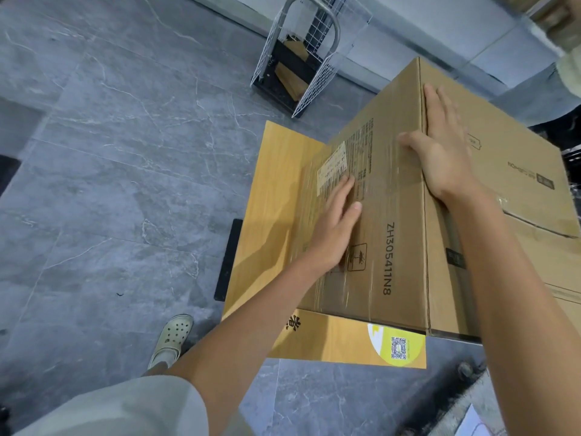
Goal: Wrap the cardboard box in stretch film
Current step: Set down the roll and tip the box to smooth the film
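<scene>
While left hand (334,231) is pressing film (374,184) onto box (405,256) side, right hand (441,155) is bracing top edge; all fingers (435,102) straight, gripping nothing. Best sweeping outward against wrinkles.

wire cart (314,83) on grey floor (110,184); clog (174,336)

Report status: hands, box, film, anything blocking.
Left hand flat, pressing stretch film onto side of cardboard box. Right hand flat over top edge. Film visible on that side only. No obstruction seen; roll not in view.

Open floor (110,184) lies left of box (393,215); wire cart (301,58) stands beyond.
</scene>
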